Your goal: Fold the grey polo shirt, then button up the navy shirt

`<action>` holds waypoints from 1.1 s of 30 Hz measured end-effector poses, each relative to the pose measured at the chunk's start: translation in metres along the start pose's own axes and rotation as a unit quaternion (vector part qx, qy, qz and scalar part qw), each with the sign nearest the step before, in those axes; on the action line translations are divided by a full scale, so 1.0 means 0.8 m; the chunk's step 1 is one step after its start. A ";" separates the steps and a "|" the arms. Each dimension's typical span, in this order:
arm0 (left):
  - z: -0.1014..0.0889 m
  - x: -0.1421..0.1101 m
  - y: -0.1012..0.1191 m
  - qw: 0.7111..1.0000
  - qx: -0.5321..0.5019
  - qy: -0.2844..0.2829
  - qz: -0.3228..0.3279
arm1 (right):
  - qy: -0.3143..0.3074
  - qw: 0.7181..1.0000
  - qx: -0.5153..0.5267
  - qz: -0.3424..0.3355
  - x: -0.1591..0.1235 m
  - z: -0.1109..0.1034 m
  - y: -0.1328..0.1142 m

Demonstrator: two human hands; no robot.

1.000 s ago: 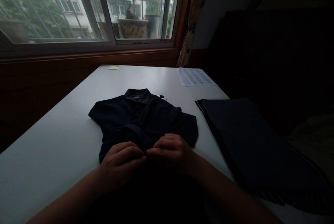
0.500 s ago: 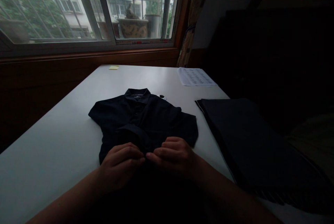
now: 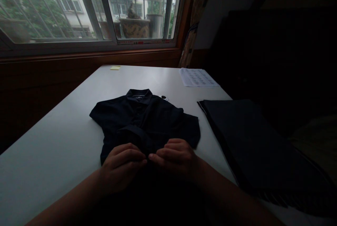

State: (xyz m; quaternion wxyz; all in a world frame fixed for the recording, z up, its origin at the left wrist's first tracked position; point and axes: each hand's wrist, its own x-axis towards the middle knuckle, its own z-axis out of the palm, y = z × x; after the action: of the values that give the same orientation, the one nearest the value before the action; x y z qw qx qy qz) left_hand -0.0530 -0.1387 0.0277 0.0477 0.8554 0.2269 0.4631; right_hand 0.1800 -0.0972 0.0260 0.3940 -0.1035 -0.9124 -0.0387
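Observation:
A dark navy short-sleeved shirt (image 3: 163,117) lies front up, its collar toward the window and its sleeves spread to both sides. Near its lower front, my left hand (image 3: 122,164) is closed, thumb and fingers pinching the shirt's cloth. My right hand (image 3: 175,157) pinches the same cloth from the other side, its thumb tip almost meeting the left fingertips. Between the hands and the collar the front bunches up in a raised fold. Deep shadow hides the shirt's lower part and exactly what sits between the fingertips.
The shirt rests on a white table (image 3: 60,134). A small white round object (image 3: 163,97) shows beside the right shoulder. Printed sheets (image 3: 198,77) and a yellow sticky note (image 3: 115,68) lie at the far edge. Dark folded cloth with fringe (image 3: 252,141) covers the right side.
My right hand has shifted slightly down and its fingers have curled more. My left hand stays nearly in place, and the shirt lies as before.

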 end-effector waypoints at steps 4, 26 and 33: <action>-0.002 0.002 0.002 1.000 -0.003 -0.002 0.009 | 0.010 1.000 -0.003 0.007 0.006 -0.003 -0.003; -0.008 -0.004 -0.010 0.999 0.018 -0.037 0.003 | 0.033 0.975 0.149 0.163 0.003 0.004 0.010; -0.007 -0.010 -0.027 0.994 0.063 -0.088 -0.030 | -0.121 0.886 0.324 0.308 0.003 -0.002 0.026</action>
State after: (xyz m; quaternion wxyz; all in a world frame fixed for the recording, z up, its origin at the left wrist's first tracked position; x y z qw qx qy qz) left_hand -0.0690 -0.1237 0.0181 0.0279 0.8870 0.2763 0.3690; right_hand 0.1842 -0.0765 0.0287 0.2839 -0.2502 -0.8371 0.3949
